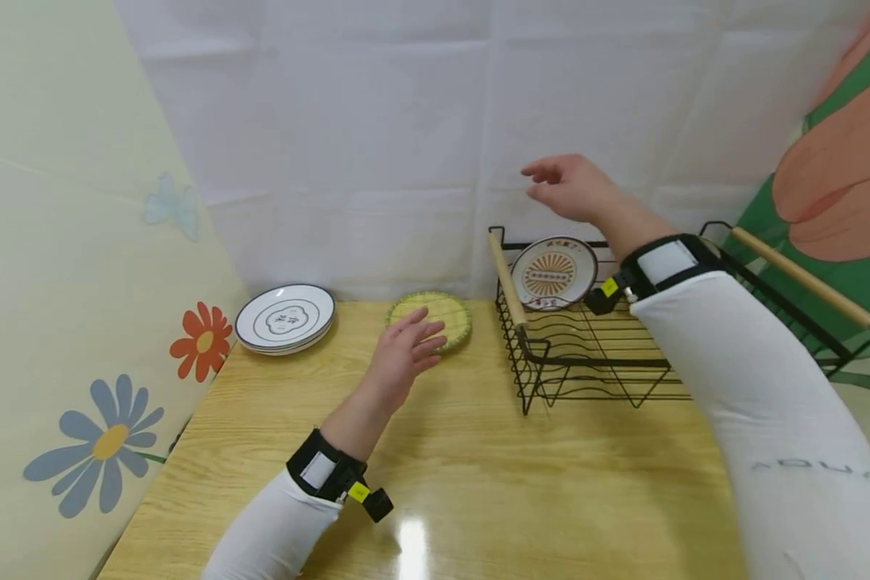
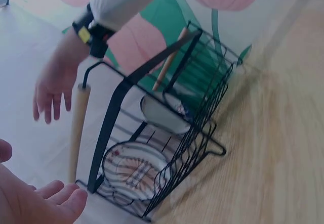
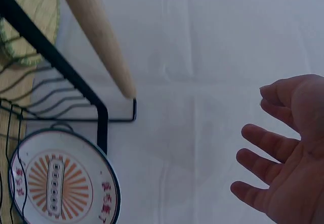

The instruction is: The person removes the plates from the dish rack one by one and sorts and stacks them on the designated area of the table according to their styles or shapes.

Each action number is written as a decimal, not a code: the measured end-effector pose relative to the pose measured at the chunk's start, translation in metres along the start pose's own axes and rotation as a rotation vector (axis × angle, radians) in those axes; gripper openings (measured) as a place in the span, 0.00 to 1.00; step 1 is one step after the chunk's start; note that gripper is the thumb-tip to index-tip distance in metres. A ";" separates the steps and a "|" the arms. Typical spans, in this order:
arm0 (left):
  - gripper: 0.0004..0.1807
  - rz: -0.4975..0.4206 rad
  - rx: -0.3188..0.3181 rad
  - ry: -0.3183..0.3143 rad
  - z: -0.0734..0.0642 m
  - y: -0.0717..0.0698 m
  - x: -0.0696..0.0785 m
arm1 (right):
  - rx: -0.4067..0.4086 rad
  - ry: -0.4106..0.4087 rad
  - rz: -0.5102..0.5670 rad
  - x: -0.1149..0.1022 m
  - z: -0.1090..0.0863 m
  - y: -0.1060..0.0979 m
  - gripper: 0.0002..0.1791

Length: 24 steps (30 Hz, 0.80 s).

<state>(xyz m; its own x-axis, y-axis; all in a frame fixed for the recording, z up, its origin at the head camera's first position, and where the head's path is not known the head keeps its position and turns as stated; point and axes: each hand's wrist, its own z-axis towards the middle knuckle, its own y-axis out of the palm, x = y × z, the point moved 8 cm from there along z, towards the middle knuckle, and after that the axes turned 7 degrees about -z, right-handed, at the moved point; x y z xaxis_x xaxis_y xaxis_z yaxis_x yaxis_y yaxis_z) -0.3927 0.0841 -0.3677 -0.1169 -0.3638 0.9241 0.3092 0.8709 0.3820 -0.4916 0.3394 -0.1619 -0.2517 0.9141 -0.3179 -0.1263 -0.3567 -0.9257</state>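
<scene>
My right hand [image 1: 573, 187] is raised above the black wire dish rack [image 1: 594, 362], its fingers loosely bent around nothing. Below it, a plate with an orange sunburst print [image 1: 554, 274] stands tilted in the rack's left end. In the left wrist view a second plate [image 2: 164, 114] stands farther along the rack. Over the table, my left hand [image 1: 402, 354] is held with relaxed, spread fingers and nothing in them. It partly covers a round woven mat [image 1: 435, 310] in the head view. Whether it touches the mat cannot be told.
A small stack of white plates with dark rims [image 1: 286, 318] lies at the table's back left. Wooden handles [image 1: 507, 278] top the rack's ends. The wooden table [image 1: 478, 475] meets a white cloth backdrop [image 1: 377, 161] behind and a flower-painted wall [image 1: 58, 266] at left.
</scene>
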 end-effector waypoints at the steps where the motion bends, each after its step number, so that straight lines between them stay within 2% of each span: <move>1: 0.30 -0.015 -0.019 -0.012 -0.002 0.005 -0.002 | -0.001 0.027 -0.016 0.010 0.003 -0.003 0.30; 6: 0.30 -0.093 -0.103 -0.071 -0.007 0.031 -0.013 | -0.010 0.133 -0.045 0.052 0.013 -0.010 0.30; 12: 0.32 -0.192 -0.119 -0.159 -0.009 0.050 -0.032 | -0.049 0.188 -0.086 0.086 0.015 0.012 0.28; 17: 0.33 -0.250 -0.104 -0.208 -0.013 0.057 -0.043 | -0.066 0.210 -0.112 0.105 0.013 0.035 0.27; 24: 0.32 -0.259 -0.095 -0.228 -0.015 0.058 -0.052 | -0.120 0.265 -0.089 0.121 0.004 0.063 0.27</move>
<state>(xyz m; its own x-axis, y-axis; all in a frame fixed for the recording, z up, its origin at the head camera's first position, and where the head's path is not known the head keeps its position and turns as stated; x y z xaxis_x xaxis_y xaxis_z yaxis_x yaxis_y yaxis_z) -0.3544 0.1479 -0.3935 -0.4076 -0.4761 0.7792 0.3269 0.7207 0.6113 -0.5334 0.4268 -0.2578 0.0161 0.9649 -0.2620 -0.0185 -0.2617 -0.9650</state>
